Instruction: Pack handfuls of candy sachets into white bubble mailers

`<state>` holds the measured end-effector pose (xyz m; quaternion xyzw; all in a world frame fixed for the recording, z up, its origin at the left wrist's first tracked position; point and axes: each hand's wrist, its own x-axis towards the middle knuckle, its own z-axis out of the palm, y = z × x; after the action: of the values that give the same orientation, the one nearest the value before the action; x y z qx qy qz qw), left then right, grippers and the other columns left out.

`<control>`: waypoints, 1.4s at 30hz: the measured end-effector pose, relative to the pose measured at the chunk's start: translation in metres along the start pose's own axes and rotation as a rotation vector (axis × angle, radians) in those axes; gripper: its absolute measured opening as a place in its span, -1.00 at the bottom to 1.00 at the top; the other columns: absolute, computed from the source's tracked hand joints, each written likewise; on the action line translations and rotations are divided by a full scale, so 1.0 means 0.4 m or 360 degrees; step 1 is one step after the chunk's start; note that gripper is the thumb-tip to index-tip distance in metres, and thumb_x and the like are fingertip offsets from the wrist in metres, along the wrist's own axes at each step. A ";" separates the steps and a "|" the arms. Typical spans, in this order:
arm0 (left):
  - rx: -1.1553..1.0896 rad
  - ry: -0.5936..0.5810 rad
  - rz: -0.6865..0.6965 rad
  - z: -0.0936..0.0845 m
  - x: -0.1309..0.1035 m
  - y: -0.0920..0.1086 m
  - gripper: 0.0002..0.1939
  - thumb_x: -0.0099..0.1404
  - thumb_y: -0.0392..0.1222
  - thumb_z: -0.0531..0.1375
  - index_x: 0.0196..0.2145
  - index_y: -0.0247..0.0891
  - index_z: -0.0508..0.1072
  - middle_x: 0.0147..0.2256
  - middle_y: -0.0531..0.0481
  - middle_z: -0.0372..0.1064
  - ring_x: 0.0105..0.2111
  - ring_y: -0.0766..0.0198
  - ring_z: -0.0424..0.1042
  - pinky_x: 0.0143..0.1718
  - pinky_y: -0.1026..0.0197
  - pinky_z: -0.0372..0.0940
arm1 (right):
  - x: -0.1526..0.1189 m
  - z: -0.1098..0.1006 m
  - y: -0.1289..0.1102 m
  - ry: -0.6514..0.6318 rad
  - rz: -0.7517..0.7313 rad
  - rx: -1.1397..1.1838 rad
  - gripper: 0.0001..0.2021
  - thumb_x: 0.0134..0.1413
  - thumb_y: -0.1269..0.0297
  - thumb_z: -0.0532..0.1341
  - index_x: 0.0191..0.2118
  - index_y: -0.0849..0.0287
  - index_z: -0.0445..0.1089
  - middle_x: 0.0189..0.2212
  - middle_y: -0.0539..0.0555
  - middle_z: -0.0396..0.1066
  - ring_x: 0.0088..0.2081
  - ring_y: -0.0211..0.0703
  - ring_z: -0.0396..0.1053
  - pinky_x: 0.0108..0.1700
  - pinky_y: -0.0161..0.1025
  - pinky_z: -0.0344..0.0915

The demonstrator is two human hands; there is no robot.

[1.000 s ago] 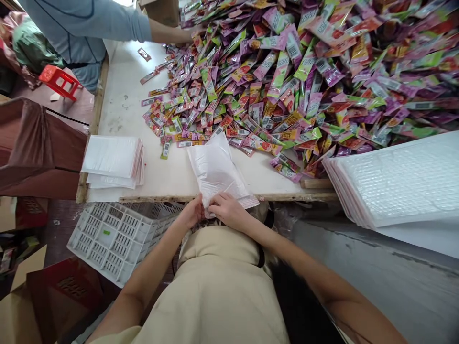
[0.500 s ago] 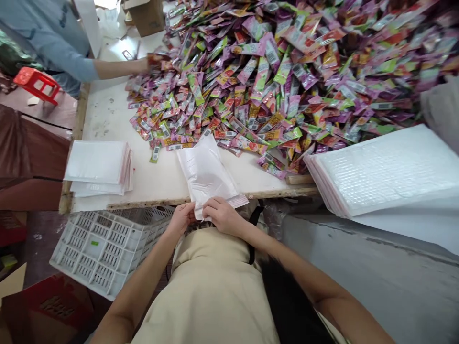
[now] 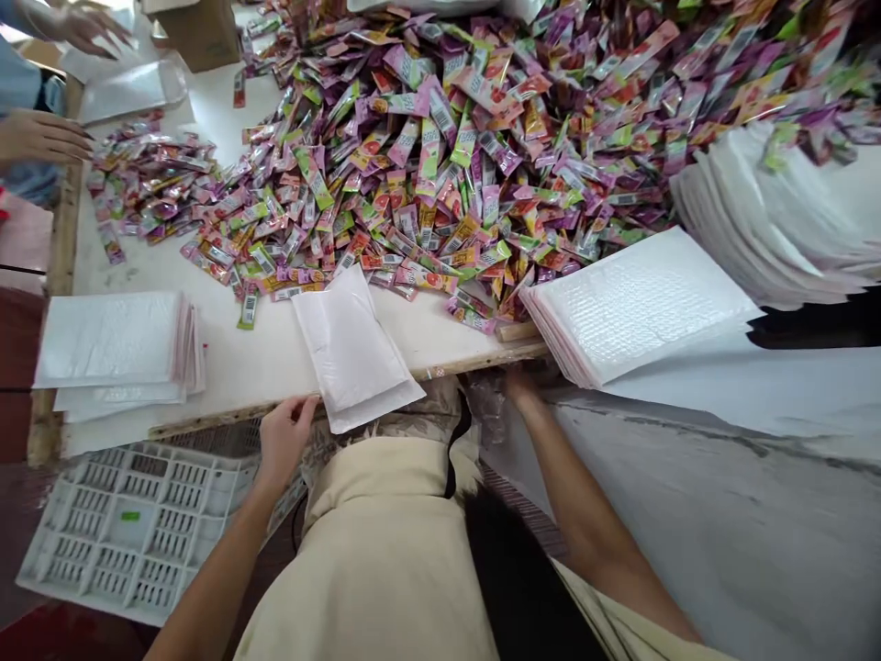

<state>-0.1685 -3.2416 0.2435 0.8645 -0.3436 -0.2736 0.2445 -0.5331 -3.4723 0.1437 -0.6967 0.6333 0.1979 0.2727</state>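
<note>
While I'm watching the head view, one rectangular white plastic mailer (image 3: pixel 354 347) is overhanging the wood-edged white table (image 3: pixel 238 365), apparently filled, sealing unclear; glossy multicoloured sachets (image 3: pixel 430 165) are lying loose. My left hand (image 3: pixel 284 437) is resting nearly closed beside the mailer, my right hand (image 3: pixel 521 389) mostly hiding; I can't tell what either is holding.

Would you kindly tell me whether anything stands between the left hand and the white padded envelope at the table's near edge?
Nothing visible does. The left hand is right beside the lower left side of the white padded envelope, though I cannot tell whether the fingertips touch it.
</note>
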 end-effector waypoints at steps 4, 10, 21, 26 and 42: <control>0.0579 -0.0052 0.0865 -0.014 -0.005 -0.020 -0.43 0.27 -0.26 0.09 0.24 -0.42 0.27 0.18 -0.36 0.26 0.21 -0.03 0.25 0.22 -0.04 0.16 | -0.102 -0.055 -0.029 -0.0362 -0.0252 -0.0139 -0.84 -0.05 0.47 0.20 -0.34 0.27 0.53 -0.39 0.32 0.54 -0.30 0.12 0.52 -0.24 -0.10 0.37; 0.0835 -0.0263 0.1285 0.061 0.035 -0.044 -0.35 0.25 -0.37 0.07 0.31 -0.29 0.20 0.34 -0.27 0.00 0.37 0.01 -0.06 0.38 -0.17 -0.30 | -0.163 -0.151 -0.210 0.0466 -0.1562 0.0089 -0.41 0.11 0.55 0.03 0.26 0.09 0.25 0.25 0.18 0.25 0.25 0.05 0.23 0.22 0.05 0.20; 0.0404 -0.0679 0.1418 0.045 0.080 -0.039 -0.40 0.33 -0.22 0.04 0.32 -0.22 0.19 0.33 -0.16 0.06 0.35 0.08 0.01 0.37 -0.06 -0.12 | -0.058 -0.116 -0.354 0.0018 -0.2643 -0.0249 -0.32 -0.07 0.50 0.16 0.25 0.06 0.28 0.33 0.15 0.12 0.32 0.03 0.12 0.31 0.15 -0.01; -0.0064 -0.0695 0.1175 0.031 0.075 -0.022 -0.51 0.41 -0.08 -0.01 0.22 -0.24 0.34 0.23 -0.19 0.26 0.27 0.08 0.19 0.31 0.00 0.03 | -0.027 -0.073 -0.357 0.0064 -0.2373 0.0263 -0.56 0.10 0.53 0.02 -0.02 0.07 0.50 -0.06 0.09 0.54 -0.02 -0.19 0.46 0.05 -0.15 0.28; -0.0639 0.0079 -0.0375 0.051 0.189 0.050 -0.63 0.00 0.03 0.39 -0.35 -0.29 0.45 -0.48 0.04 0.38 -0.47 0.31 0.30 -0.44 0.31 0.17 | -0.028 -0.066 -0.465 -0.0159 -0.0868 0.1269 -0.70 -0.07 0.08 0.21 -0.23 0.16 0.34 -0.30 0.06 0.46 -0.28 -0.13 0.37 -0.24 -0.24 0.26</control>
<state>-0.1444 -3.3143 0.2177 0.8390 -0.1729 -0.3418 0.3864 -0.3519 -3.4712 0.1953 -0.6680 0.4403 -0.1056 0.5905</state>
